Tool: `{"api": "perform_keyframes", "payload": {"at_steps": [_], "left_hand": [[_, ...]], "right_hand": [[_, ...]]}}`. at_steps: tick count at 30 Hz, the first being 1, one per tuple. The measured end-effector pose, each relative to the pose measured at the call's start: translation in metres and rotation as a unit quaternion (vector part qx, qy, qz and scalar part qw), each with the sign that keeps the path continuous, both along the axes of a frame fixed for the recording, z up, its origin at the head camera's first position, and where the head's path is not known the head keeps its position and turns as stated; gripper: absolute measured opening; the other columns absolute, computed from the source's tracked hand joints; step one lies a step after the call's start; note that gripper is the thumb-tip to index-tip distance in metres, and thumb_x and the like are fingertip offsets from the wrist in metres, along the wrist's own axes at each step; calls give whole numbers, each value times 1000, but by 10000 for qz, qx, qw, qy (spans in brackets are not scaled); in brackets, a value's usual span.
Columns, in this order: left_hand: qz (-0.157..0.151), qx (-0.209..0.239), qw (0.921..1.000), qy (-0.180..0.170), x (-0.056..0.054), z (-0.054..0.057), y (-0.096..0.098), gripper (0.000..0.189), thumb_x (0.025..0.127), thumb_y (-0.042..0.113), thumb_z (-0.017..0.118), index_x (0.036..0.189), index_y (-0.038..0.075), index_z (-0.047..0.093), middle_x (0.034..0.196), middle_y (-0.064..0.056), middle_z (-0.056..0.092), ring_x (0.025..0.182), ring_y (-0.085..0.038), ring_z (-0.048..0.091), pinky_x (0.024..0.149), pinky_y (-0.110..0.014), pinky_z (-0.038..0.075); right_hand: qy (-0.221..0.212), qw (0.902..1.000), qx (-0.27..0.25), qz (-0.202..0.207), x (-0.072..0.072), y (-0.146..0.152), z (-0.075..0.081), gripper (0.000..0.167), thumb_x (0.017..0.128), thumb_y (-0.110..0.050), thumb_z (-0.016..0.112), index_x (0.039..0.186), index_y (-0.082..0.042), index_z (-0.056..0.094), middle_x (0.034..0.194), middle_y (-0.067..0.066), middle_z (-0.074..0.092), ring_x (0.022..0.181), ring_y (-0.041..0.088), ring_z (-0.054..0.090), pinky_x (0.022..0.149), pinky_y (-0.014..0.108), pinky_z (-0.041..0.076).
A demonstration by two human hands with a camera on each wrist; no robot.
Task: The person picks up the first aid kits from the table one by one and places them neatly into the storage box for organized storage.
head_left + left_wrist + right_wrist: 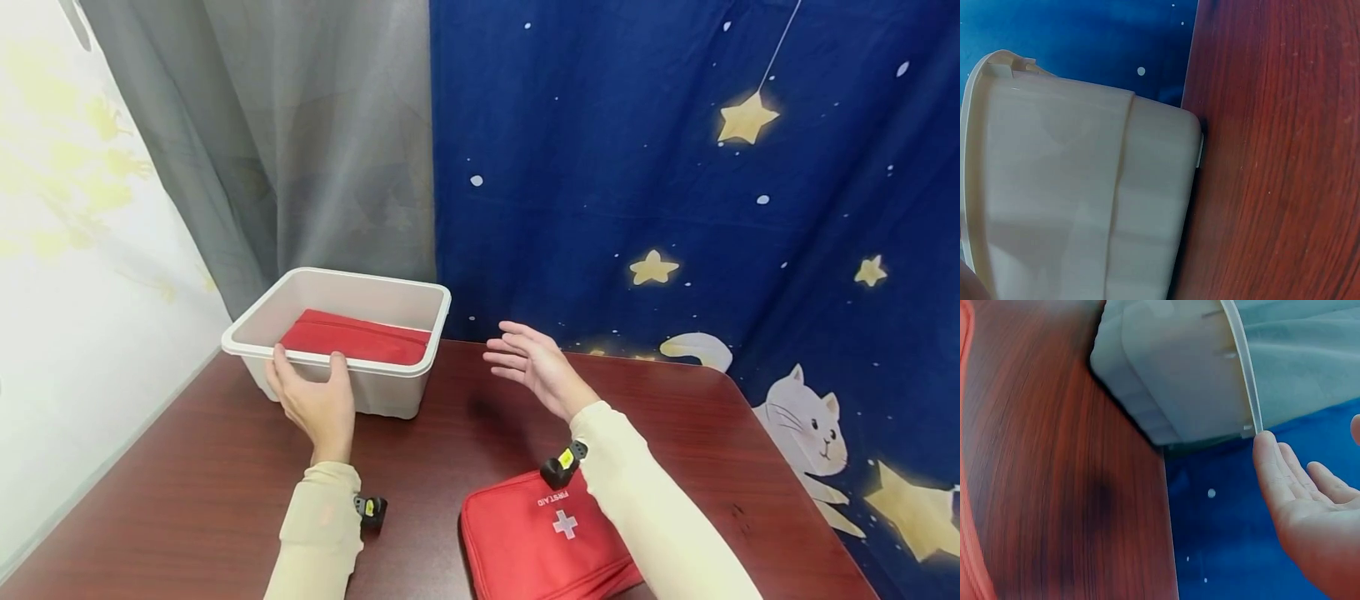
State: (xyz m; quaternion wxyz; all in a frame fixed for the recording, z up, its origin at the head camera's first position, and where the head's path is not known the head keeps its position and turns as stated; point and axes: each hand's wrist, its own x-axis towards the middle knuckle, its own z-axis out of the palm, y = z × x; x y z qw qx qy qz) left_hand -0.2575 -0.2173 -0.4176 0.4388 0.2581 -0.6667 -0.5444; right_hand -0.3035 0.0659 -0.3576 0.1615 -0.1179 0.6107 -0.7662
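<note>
A light grey plastic bin [390, 387] stands at the back left of the table with a red zippered pouch [352, 337] lying inside it. At the front of the bin, my left hand [318, 408] holds the rim, its thumb and fingertips at the top edge. In the left wrist view, the bin's side wall [1054, 175] fills the left part. My right hand [543, 371] is held in the air to the right of the bin, fingers extended and nothing in it. Near the front edge lies a red first aid bag [517, 537] with a white cross, partly hidden under my right forearm.
The dark reddish wood table [420, 483] reaches back to a blue curtain [555, 167] with stars and a cat print. A grey curtain [352, 167] hangs behind the bin, and a white wall [90, 317] runs along the left.
</note>
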Motion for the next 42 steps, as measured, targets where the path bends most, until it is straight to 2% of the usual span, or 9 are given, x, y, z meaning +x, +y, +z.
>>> {"api": "perform_keyframes", "payload": {"at_steps": [10,21,27,34,42], "left_hand": [[-40,-7,10000,-3,0,-2,1,76,86,28,71,153,13,38,157,-6,30,141,-23,34,114,-51,25],[23,-44,10000,-26,1,-4,-3,77,86,31,70,153,12,38,156,-8,32,141,-25,33,114,-51,25],[-5,-8,10000,-19,2,-4,-2,77,86,31,70,153,13,38,157,-7,31,141,-25,34,114,-51,25],[-10,-36,10000,8,2,-3,-1,77,86,32,70,153,13,38,157,-7,31,141,-24,33,114,-51,25],[-6,-15,10000,5,1,-3,-1,77,86,30,71,153,13,38,157,-7,32,140,-24,34,114,-50,25]], "right_hand": [[162,9985,528,0,0,35,-11,52,102,-17,51,149,0,36,130,20,59,128,43,52,105,51,41],[324,9905,1333,77,5,77,-24,53,102,-22,52,148,2,37,134,23,57,123,40,57,101,44,46],[168,9883,1518,47,9,98,-32,52,103,-18,50,148,4,36,129,23,60,122,44,56,99,43,48],[139,9836,1791,141,16,114,-43,53,103,-20,50,148,4,37,127,22,61,120,42,59,98,42,49],[105,9803,1955,265,22,128,-54,53,103,-18,49,148,6,35,133,31,55,119,40,60,99,42,49]]}}
